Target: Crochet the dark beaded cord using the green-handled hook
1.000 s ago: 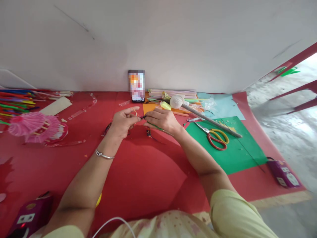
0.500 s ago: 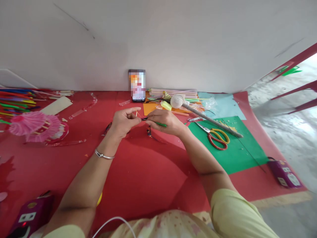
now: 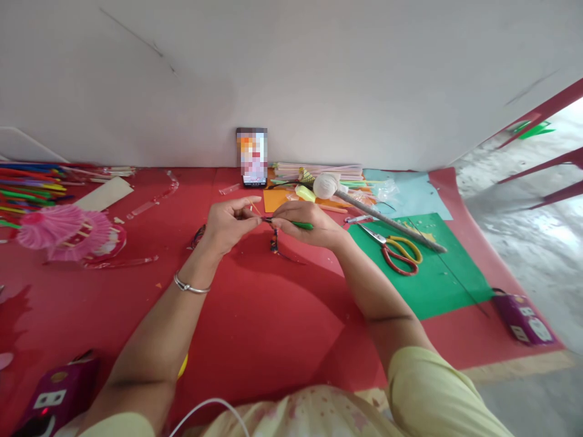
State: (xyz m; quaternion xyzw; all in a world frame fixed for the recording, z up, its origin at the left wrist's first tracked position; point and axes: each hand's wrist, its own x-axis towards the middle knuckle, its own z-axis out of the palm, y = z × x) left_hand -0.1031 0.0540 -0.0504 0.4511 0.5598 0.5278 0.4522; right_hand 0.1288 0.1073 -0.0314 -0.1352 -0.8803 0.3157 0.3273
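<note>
My right hand (image 3: 303,223) is closed round the green handle of what looks like a crochet hook (image 3: 301,225); its slim dark shaft points left and the tip is hidden at my left fingers. My left hand (image 3: 231,223) pinches thumb against fingers at that tip, with its index finger raised. A thin orange yarn (image 3: 255,207) runs from the left index finger down to the pinch. Below the right fingertips hangs a narrow dark multicoloured strip (image 3: 274,240), with a loose tail on the red table covering. Beside the left wrist lies a dark yarn bundle (image 3: 197,237), partly hidden.
A phone (image 3: 252,156) leans against the wall. Scissors (image 3: 392,250) and a stick with a white wrapped head (image 3: 326,185) lie to the right, on green paper (image 3: 437,291). At left are a pink pleated craft (image 3: 68,233) and colourful straws. Purple power boxes (image 3: 523,318) sit at both sides.
My right hand has turned slightly, bringing the green handle more level and more into view. The hanging strip shows more clearly. My left hand stays almost in place.
</note>
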